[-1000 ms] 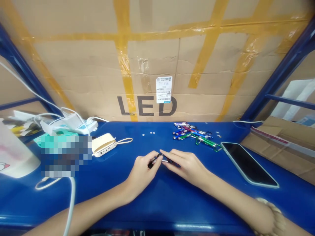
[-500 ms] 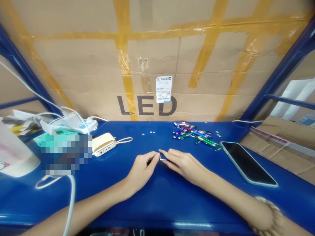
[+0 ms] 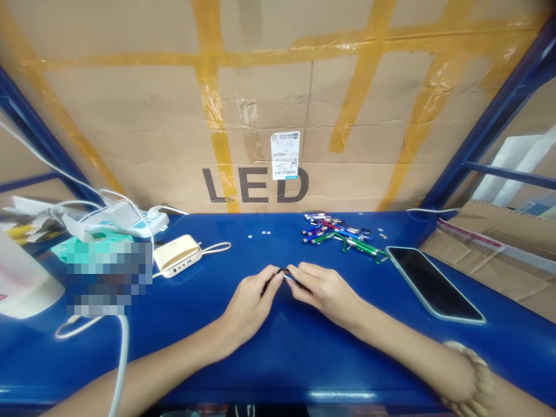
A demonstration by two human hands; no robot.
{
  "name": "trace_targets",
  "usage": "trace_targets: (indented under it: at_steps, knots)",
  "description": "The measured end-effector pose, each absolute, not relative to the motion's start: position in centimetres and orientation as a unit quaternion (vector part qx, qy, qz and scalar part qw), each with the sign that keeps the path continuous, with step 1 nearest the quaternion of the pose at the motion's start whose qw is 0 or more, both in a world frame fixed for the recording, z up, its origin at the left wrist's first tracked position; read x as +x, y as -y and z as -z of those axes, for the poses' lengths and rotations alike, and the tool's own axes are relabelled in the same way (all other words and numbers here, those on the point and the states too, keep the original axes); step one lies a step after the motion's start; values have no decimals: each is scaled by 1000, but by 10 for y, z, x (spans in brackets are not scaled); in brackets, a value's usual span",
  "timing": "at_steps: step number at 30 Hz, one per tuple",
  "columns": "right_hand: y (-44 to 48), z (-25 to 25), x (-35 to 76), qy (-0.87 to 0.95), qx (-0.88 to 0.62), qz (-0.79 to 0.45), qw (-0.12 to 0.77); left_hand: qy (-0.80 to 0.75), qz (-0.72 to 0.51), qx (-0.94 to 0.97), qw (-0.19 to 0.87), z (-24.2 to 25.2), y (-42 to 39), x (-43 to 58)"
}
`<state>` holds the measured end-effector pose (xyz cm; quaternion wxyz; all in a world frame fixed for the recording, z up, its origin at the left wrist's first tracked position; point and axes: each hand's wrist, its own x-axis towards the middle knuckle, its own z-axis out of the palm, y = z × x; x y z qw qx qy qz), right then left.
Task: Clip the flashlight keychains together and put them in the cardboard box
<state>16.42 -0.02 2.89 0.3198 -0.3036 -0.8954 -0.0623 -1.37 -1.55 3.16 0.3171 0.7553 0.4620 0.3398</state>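
Head view: left hand (image 3: 252,298) pinched closed, thumb against index, on one end of a small black item (image 3: 283,270) with a curved loop and a thin silver edge; right hand (image 3: 324,289) has its fingers bent closed round the other end; item sits between the two sets of fingertips, mostly covered; can't tell if it's one piece or two.

Status: item in hand, not set down; can't tell from this whether work on it is complete; pile of coloured metal pen-like pieces (image 3: 321,231) lies beyond the right fingers, untouched by either hand; small white discs (image 3: 266,233) beyond the left fingertips, also untouched; phone (image 3: 434,284) right of the right fingers; cream power bank (image 3: 177,256) left of the left fingers.
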Motion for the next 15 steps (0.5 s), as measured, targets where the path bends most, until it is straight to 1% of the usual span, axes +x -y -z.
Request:
trace_targets:
  at_steps: [6,10,15]
  knots:
    - [-4,-29,166,881,-322,33,346,-460,-340,743,349,-37,19,-12]
    - [-6,-31,168,873,-331,8,359,-450,-342,747,349,-38,19,-11]
    - [-5,-30,168,871,-331,6,363,-445,-331,756,348,-39,19,-10]
